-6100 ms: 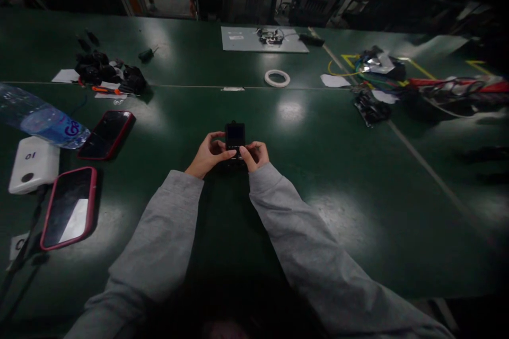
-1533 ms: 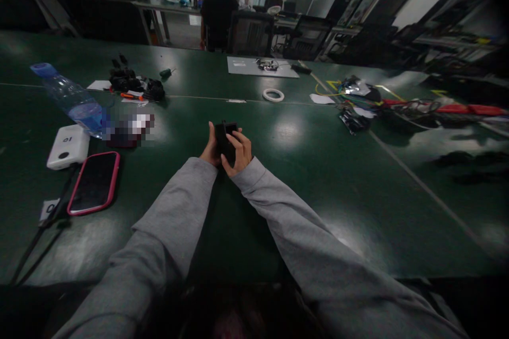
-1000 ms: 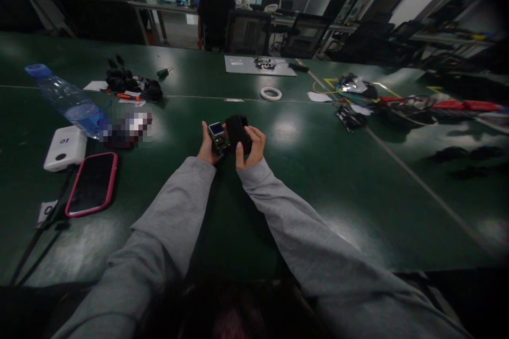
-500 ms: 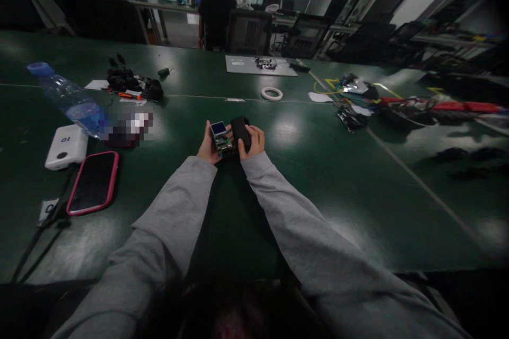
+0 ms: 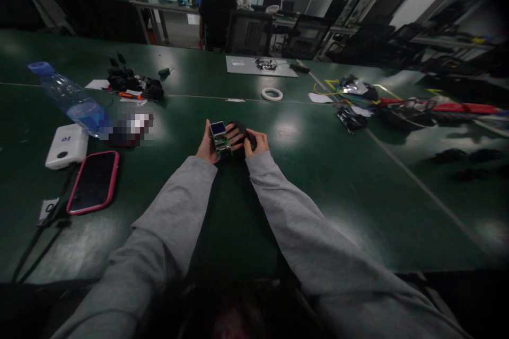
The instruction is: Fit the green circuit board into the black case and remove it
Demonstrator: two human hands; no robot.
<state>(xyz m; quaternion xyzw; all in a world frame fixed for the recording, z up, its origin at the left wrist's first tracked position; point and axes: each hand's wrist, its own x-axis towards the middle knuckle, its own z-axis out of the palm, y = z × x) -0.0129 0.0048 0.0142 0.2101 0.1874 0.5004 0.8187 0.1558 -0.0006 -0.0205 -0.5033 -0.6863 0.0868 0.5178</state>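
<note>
A green circuit board [image 5: 221,144] with a small dark screen [image 5: 218,127] at its far end rests on my left hand [image 5: 207,144]. That palm faces up, the thumb lies along the board's left edge, and the fingers stretch out to the right beneath it. My right hand [image 5: 259,143] grips a black case piece [image 5: 249,139], turned nearly edge-on, by its near side. A curved black part [image 5: 237,126] reaches from it over the left fingertips. Both things are held above the green table [image 5: 238,212], the case just right of the board.
On the left are a pink-cased phone [image 5: 94,183], a white power bank [image 5: 67,146] with a cable, and a tilted water bottle [image 5: 73,100]. Farther back sit a screwdriver [image 5: 165,71] and a tape roll [image 5: 272,94]. Wires [image 5: 358,90] clutter the right. A person [image 5: 218,16] sits beyond.
My right hand has turned the black case from its broad face to nearly edge-on and shifted slightly right. More of my left fingers shows. The board has stayed in the left hand.
</note>
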